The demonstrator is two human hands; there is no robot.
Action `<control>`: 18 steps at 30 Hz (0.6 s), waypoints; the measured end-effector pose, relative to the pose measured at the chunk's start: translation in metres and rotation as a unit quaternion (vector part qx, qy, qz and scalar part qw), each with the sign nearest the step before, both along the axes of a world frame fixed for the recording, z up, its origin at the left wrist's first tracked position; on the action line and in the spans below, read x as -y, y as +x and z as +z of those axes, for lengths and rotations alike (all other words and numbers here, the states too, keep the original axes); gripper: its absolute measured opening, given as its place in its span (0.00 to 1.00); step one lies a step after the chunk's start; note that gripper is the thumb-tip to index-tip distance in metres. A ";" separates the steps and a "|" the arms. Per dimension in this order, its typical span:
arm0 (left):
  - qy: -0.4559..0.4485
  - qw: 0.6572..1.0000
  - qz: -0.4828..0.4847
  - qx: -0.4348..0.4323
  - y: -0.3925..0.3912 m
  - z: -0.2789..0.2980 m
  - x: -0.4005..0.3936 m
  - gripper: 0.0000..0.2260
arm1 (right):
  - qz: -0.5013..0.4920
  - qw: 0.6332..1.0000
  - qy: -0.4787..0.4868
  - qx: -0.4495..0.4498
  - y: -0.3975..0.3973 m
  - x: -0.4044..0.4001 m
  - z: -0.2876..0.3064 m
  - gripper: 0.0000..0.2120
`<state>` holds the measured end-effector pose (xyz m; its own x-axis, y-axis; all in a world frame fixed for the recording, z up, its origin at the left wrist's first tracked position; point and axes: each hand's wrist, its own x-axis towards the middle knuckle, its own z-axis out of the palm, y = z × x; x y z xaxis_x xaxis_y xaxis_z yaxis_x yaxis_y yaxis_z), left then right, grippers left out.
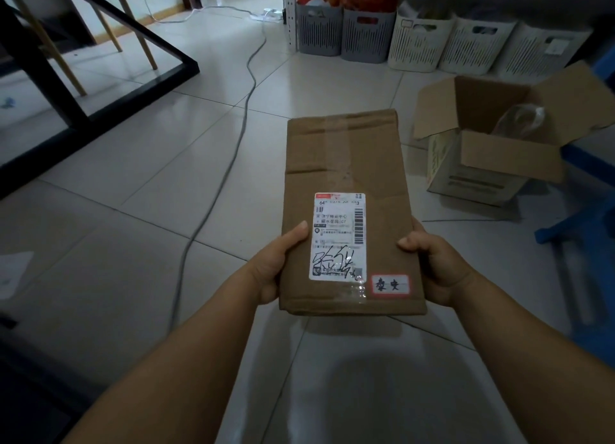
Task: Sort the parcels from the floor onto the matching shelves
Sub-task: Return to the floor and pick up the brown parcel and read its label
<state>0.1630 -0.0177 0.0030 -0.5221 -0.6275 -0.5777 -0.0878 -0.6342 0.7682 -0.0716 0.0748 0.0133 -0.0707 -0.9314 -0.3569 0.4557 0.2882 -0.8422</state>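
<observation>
Parcel: flat brown cardboard parcel (349, 190) held above the tiled floor (139, 190), near the middle of the view, long side running from near to far, top face up.
Left hand: left hand (276, 264) grips the parcel's near left edge, thumb lying on the top face, the other fingers hidden under the parcel.
Right hand: right hand (436, 267) grips the near right edge, thumb on the top face, the other fingers curled out of sight beneath.
Shipping label: white printed label (339, 237) stuck on the near half of the top face, with barcodes and a black handwritten scrawl across its lower part.
Small sticker: white sticker with a red border (390, 285) at the near right corner of the parcel, just right of the shipping label, with handwritten characters.
Tape: clear tape runs along the top face; creases show across the far half.
Open box: cardboard box (492, 144) on the floor to the right, flaps open, something wrapped in clear plastic inside.
Baskets: row of slotted plastic baskets (419, 40) on the floor at the far right, two grey on the left, the rest white; the grey ones hold red and orange bags.
Cable: grey cable (233, 144) trails over the floor left of the parcel, from far to near.
Table frame: black frame (133, 87) and wooden legs at the far left.
Blue frame: blue frame (585, 224) at the right edge, blurred.
</observation>
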 end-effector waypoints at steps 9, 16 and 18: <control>-0.086 0.990 0.112 0.028 -0.016 0.004 0.001 0.37 | -0.100 0.839 -0.012 -0.534 0.016 0.011 0.017 0.42; -0.133 0.981 0.139 -0.009 -0.013 0.010 0.005 0.36 | -0.093 0.644 -0.164 -0.741 0.045 0.010 0.020 0.36; -0.139 0.980 0.140 -0.013 -0.013 0.009 0.006 0.35 | -0.085 0.629 -0.182 -0.751 0.049 0.011 0.017 0.34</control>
<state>0.1502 -0.0235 0.0122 -0.3203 -0.8793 -0.3526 0.0820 -0.3965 0.9144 -0.0224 0.0641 0.0307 -0.1829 -0.8659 0.4656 -0.9347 0.0064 -0.3554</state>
